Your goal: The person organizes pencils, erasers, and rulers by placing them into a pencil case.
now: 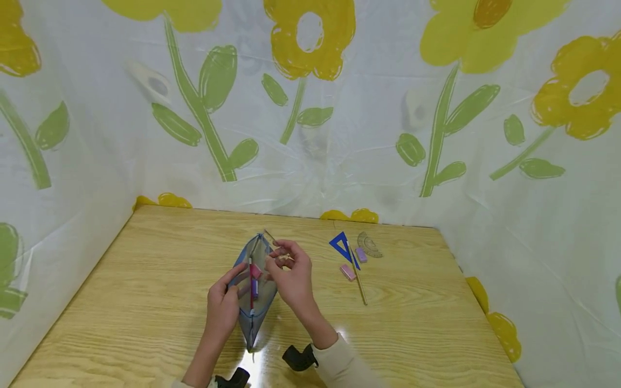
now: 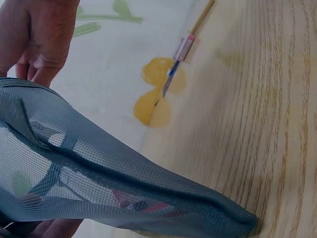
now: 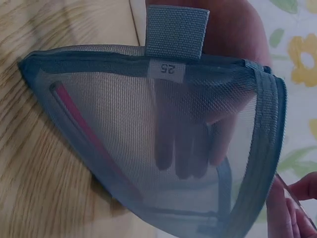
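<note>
A blue-grey mesh zip pouch [image 1: 262, 310] stands with its mouth open on the wooden table. My left hand [image 1: 223, 307] grips its left side, and the fingers [image 3: 185, 148] show through the mesh in the right wrist view. My right hand [image 1: 293, 275] is at the pouch's far right edge, pinching a thin brownish stick [image 3: 290, 194] whose end juts out past the fingers; I cannot tell its kind. Inside the pouch are a red pencil [image 1: 252, 296], a pink block [image 1: 256, 271] and a purple block [image 1: 255, 289]. A fabric tab [image 3: 177, 32] sticks out from the pouch's side.
To the right on the table [image 1: 412, 323] lie a blue set square [image 1: 343, 237], a clear protractor [image 1: 371, 245], a purple eraser [image 1: 361, 255], a pink eraser [image 1: 347, 272] and a gold-coloured pencil [image 1: 360, 285]. A white flower-patterned curtain [image 1: 364, 134] borders the table's back and sides.
</note>
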{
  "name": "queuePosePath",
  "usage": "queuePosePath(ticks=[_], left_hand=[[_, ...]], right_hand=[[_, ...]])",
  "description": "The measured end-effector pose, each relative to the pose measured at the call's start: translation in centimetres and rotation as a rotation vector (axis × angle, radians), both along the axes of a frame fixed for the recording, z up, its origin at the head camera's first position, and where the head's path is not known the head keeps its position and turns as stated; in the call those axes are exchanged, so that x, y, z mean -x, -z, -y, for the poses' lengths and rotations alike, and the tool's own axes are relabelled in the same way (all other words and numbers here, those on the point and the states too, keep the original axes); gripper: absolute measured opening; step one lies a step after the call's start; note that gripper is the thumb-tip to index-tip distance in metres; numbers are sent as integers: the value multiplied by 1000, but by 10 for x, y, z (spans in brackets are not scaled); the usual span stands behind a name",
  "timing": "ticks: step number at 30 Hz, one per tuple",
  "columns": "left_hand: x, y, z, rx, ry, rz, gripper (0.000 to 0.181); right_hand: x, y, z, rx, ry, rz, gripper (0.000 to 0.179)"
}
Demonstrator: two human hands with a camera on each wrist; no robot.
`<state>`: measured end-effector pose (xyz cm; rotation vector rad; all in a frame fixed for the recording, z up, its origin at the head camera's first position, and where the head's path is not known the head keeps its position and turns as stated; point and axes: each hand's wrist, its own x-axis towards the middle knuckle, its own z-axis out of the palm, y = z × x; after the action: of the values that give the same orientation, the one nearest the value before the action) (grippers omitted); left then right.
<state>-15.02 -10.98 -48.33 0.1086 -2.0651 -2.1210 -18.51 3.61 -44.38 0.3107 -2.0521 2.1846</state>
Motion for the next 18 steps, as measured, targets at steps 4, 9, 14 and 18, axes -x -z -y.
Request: queuePosePath(ticks=[4,9,14,18], left_hand=[[-1,-1,-1,0,5,0,52],[-2,-1,0,9,8,0,52],[-2,0,1,5,14,-2,53],[-2,0,1,8,18,0,53]], right_hand=[[-1,3,4,-42,29,40,32],[-1,5,5,-89,35,41,33],[-1,7,5,-80,21,54,34],[0,9,3,-92,17,66,32]])
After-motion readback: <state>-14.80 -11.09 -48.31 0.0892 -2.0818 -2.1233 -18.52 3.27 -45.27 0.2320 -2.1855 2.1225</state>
